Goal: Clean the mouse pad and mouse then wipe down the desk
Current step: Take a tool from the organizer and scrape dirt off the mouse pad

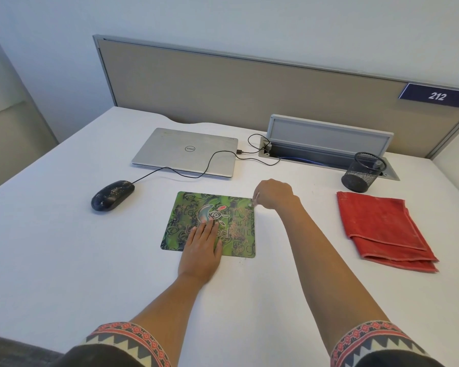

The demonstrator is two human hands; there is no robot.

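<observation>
A green patterned mouse pad [188, 207] lies on the white desk [51, 247], with brownish crumbs scattered over its right half. My left hand [202, 250] presses flat on the pad's lower middle, fingers straight. My right hand [274, 194] sits at the pad's upper right corner with fingers curled, pinching a small thin whitish object whose tip points down at the pad. A black wired mouse [112, 195], speckled with dirt, rests to the left of the pad. A folded red cloth [382, 229] lies at the right.
A closed silver laptop [186, 151] sits behind the pad, the mouse cable [210, 160] running across it. A black mesh pen cup [362, 172] stands by the open cable tray [329, 139] at the back right. A beige partition closes the far edge.
</observation>
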